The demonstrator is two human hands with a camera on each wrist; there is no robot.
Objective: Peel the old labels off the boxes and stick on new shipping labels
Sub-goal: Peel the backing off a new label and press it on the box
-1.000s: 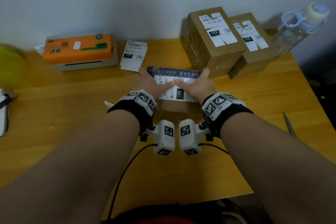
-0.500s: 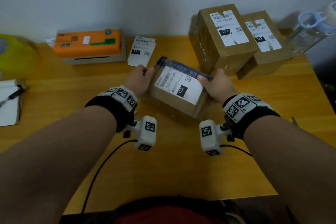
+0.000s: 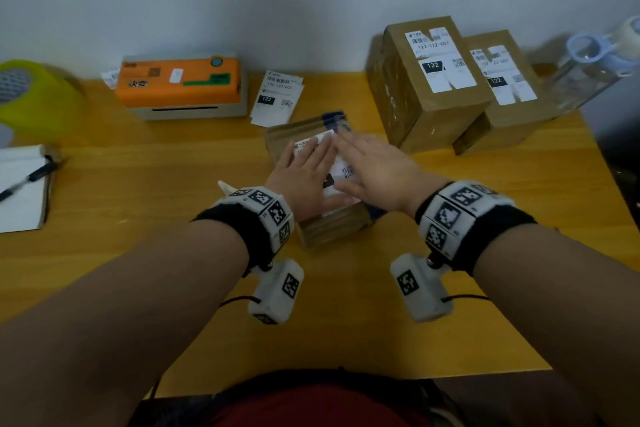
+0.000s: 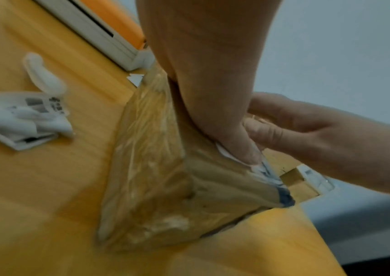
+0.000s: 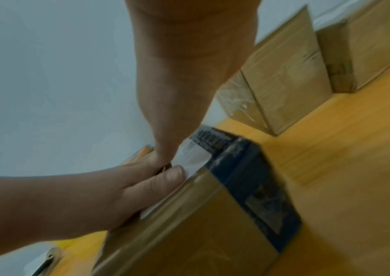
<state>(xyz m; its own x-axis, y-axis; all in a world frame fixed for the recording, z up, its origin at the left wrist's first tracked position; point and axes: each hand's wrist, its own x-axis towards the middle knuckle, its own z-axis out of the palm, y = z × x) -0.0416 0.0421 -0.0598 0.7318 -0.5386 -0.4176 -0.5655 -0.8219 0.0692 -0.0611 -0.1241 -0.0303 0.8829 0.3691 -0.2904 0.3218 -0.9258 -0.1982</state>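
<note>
A small brown cardboard box (image 3: 332,229) with dark blue tape lies on the table in front of me. A white shipping label (image 3: 341,172) covers its top. My left hand (image 3: 306,168) and right hand (image 3: 375,165) lie flat on the label side by side, fingers straight, pressing down. In the left wrist view my left hand (image 4: 203,97) presses on the box (image 4: 156,177) and the right hand (image 4: 312,132) touches the label edge. In the right wrist view my right hand (image 5: 177,89) rests on the label (image 5: 195,156) next to the left hand (image 5: 99,196).
Two taller labelled boxes (image 3: 429,80) (image 3: 502,90) stand at the back right beside a clear water bottle (image 3: 592,73). An orange label printer (image 3: 180,85) and loose labels (image 3: 277,100) sit at the back. Crumpled peeled labels (image 4: 26,115) lie to the left. A notebook with a pen (image 3: 20,187) is far left.
Half a second ago both hands gripped the box by its sides, tilted off the table. Now the box lies down and both hands press flat on its label.
</note>
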